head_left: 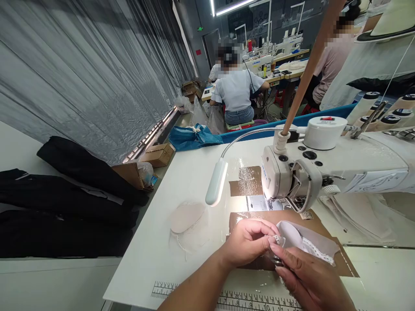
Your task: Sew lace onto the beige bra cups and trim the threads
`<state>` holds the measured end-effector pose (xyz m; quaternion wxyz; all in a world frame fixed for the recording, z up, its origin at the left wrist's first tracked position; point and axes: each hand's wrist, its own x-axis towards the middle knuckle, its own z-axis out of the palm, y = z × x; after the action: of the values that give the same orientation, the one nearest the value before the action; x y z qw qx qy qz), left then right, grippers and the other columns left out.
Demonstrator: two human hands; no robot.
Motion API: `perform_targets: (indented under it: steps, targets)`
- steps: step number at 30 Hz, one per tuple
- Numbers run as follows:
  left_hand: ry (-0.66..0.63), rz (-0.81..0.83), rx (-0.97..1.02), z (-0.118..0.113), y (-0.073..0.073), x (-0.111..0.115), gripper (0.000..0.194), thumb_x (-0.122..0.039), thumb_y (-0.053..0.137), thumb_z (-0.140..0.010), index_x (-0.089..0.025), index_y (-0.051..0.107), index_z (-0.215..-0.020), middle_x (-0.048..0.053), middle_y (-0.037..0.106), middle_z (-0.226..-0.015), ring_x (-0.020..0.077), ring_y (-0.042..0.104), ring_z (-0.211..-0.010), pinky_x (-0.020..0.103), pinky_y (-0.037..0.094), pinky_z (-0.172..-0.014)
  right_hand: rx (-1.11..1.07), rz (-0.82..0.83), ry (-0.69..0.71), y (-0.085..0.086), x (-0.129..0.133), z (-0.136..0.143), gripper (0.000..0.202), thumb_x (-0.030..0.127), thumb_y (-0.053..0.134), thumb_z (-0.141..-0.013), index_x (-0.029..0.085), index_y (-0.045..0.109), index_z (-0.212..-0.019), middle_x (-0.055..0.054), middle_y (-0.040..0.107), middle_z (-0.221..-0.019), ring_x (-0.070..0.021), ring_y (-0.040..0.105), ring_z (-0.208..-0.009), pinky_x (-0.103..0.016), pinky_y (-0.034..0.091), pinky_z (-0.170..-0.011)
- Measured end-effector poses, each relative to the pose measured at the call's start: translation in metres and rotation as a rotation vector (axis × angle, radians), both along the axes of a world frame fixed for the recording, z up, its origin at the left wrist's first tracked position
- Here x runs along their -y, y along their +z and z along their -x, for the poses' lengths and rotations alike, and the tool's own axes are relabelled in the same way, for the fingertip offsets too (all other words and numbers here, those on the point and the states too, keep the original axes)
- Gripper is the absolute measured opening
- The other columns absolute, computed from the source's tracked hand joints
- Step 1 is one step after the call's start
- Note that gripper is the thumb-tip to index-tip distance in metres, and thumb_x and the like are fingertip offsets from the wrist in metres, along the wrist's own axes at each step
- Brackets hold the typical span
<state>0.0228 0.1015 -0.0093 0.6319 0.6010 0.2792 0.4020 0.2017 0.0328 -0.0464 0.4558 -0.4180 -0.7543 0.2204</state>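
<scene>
Just in front of the sewing machine (292,168), my two hands meet over brown tape on the white table. My left hand (248,242) pinches the edge of a pale lace-trimmed fabric piece (290,233). Close against it, my right hand (304,272) has thumb and fingers closed on the same lace edge. A small dark metal item shows between the right fingers, too hidden to name. The fabric's cup-like part and white lace (317,250) lie behind the right hand. Left of the hands, a beige sheer piece (187,218) lies flat.
A lamp (216,181) on a bent neck hangs over the table. Ruler markings (246,300) run along the front edge. Stacked fabric (359,216) lies right, beside thread cones (363,106). People sit at machines behind; boxes (157,155) stand left.
</scene>
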Motion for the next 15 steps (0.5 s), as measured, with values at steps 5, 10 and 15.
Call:
perform_targets:
  steps: [5, 10, 15]
  targets:
    - [-0.001, 0.012, 0.021, -0.001, 0.000, 0.001, 0.020, -0.030, 0.072, -0.085, -0.011, 0.072, -0.081, 0.012, 0.070, -0.092, 0.0179, 0.065, -0.086, 0.031, 0.052, -0.083, -0.040, 0.274, -0.316, 0.008, 0.000, -0.008, 0.036, 0.045, 0.057, -0.090, 0.030, 0.065, -0.122, -0.003, 0.072, -0.118, -0.0227, 0.071, -0.102, -0.028, 0.059, -0.080]
    - [0.015, 0.026, 0.049, -0.001, -0.005, 0.002, 0.025, -0.036, 0.073, -0.083, -0.011, 0.071, -0.080, 0.013, 0.069, -0.102, 0.0203, 0.065, -0.093, 0.034, 0.051, -0.088, -0.012, 0.454, -0.412, 0.013, -0.006, -0.017, 0.046, 0.062, 0.059, -0.082, 0.026, 0.069, -0.108, -0.003, 0.077, -0.102, -0.0240, 0.074, -0.086, -0.027, 0.060, -0.067]
    - [0.045, -0.073, -0.001, 0.000, -0.005, 0.000, 0.028, -0.041, 0.073, -0.081, -0.013, 0.072, -0.078, 0.014, 0.068, -0.106, 0.0226, 0.065, -0.097, 0.037, 0.049, -0.094, 0.022, 0.364, -0.388, 0.006, -0.008, -0.018, 0.039, 0.062, 0.059, -0.082, 0.028, 0.071, -0.098, -0.002, 0.078, -0.095, -0.0244, 0.074, -0.080, -0.027, 0.059, -0.059]
